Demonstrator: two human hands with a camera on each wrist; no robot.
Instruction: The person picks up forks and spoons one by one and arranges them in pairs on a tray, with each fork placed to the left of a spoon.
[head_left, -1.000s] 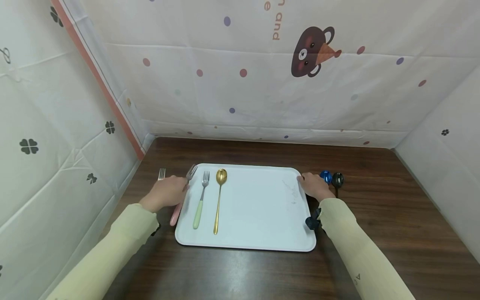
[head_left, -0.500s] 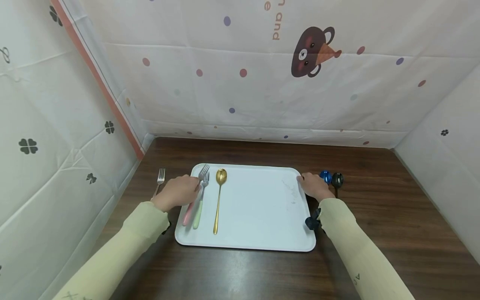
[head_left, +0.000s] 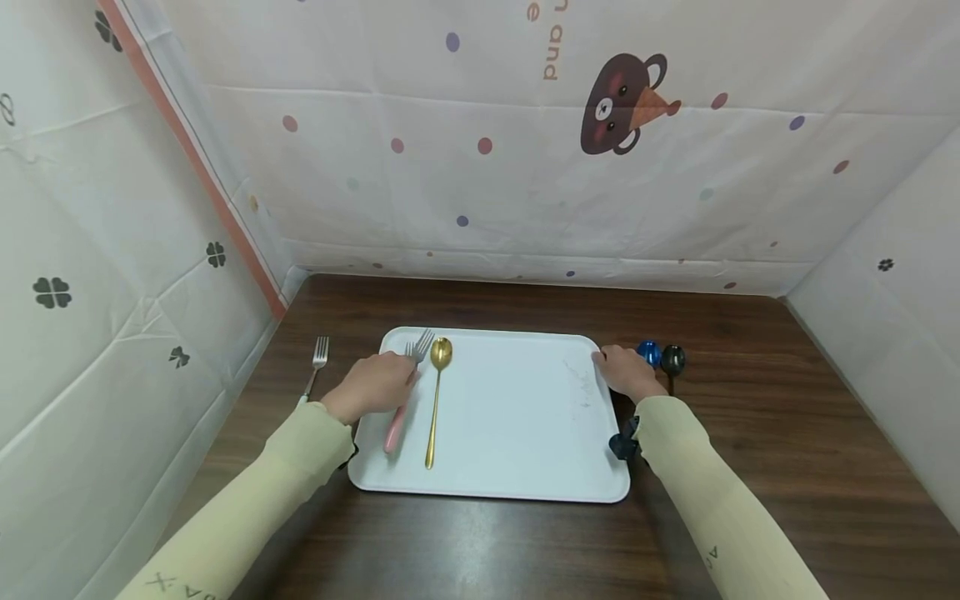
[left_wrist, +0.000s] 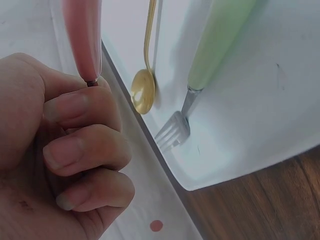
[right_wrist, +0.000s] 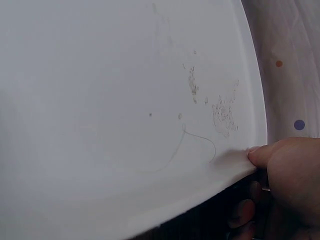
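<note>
Pinching a pink-handled fork (head_left: 395, 431) where its handle meets the metal neck, my left hand (head_left: 378, 383) is over the left part of a white tray (head_left: 517, 417). My thumb and index finger close on the fork, and the other three fingers fold in toward the palm. Its tines point away from me, the pink end toward me (whether it touches the tray, I cannot tell). Beneath it lies a green-handled fork (left_wrist: 220, 45), mostly hidden from my head view. Just to the right, a gold spoon (head_left: 432, 425) lies on the tray, bowl at the far end.

My right hand (head_left: 628, 371) grips the tray's right edge, thumb over the rim, fingers curled below it. Beside that hand, on the dark wooden table (head_left: 480, 542), are a blue spoon (head_left: 649, 353) and a black spoon (head_left: 672, 360), both partly covered. Left of the tray lies another fork (head_left: 320, 354), its lower end running behind my sleeve (head_left: 277, 500).
</note>
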